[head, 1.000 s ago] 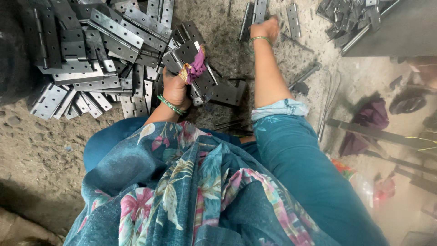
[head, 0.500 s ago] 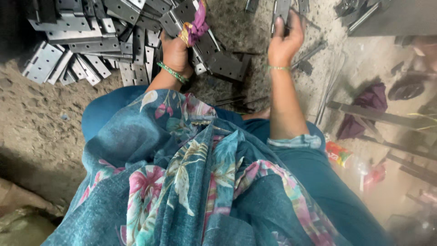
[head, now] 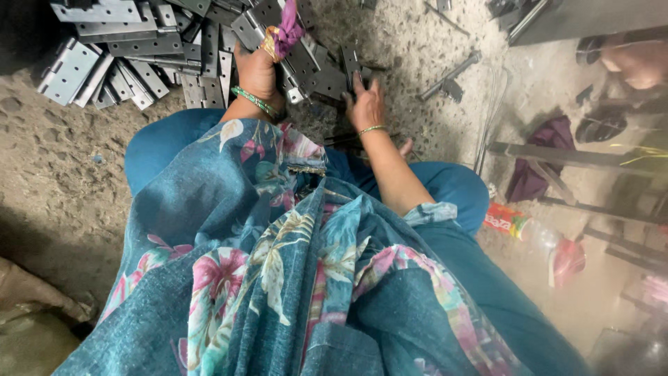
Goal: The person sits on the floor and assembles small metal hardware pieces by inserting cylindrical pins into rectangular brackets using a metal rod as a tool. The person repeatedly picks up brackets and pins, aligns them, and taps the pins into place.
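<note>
Hinges (head: 125, 66), grey steel, lie heaped on the gritty floor (head: 49, 174) ahead of us. Since a second ago our right hand (head: 365, 104) has dropped from far reach to the near hinge plate (head: 350, 64), fingers spread flat. Left hand (head: 259, 69), cloth-wrapped (head: 285, 31), grips stacked plates.

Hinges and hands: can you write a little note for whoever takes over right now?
Left hand, finger wrapped in purple cloth, rests on the metal hinges heaped on the floor; whether it grips one cannot be told.
Right hand lies fingers spread over a single hinge on the gritty floor, not closed on it.
More loose metal parts lie to the right.
No sorted or finished stack shows; the heap looks unsorted.
</note>
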Demonstrator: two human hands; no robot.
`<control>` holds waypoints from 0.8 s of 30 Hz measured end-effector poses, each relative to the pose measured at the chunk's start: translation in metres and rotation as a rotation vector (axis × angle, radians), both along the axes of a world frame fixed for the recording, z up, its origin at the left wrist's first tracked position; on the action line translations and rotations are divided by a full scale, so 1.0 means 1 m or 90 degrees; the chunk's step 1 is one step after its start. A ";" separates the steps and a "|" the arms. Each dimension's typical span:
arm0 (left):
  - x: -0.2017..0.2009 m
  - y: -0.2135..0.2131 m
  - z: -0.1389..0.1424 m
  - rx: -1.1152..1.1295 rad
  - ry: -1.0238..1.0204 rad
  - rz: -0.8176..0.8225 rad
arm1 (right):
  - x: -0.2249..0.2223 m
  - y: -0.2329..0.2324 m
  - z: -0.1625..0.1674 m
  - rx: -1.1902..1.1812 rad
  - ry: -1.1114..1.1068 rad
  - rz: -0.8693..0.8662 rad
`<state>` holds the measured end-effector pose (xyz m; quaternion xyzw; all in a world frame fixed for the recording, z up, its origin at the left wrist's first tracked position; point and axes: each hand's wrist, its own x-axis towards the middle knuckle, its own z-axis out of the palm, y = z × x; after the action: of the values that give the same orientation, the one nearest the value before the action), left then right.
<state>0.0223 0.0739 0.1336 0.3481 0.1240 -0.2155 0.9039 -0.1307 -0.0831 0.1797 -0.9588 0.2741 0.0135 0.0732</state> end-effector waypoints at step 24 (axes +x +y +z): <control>0.007 0.012 0.032 0.021 0.070 0.043 | 0.009 -0.030 0.039 0.777 -0.432 -0.316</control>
<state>0.0295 0.0855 0.1658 0.3460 0.1884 -0.2019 0.8967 -0.1213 -0.1127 0.2182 -0.6090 0.3887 -0.1504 0.6749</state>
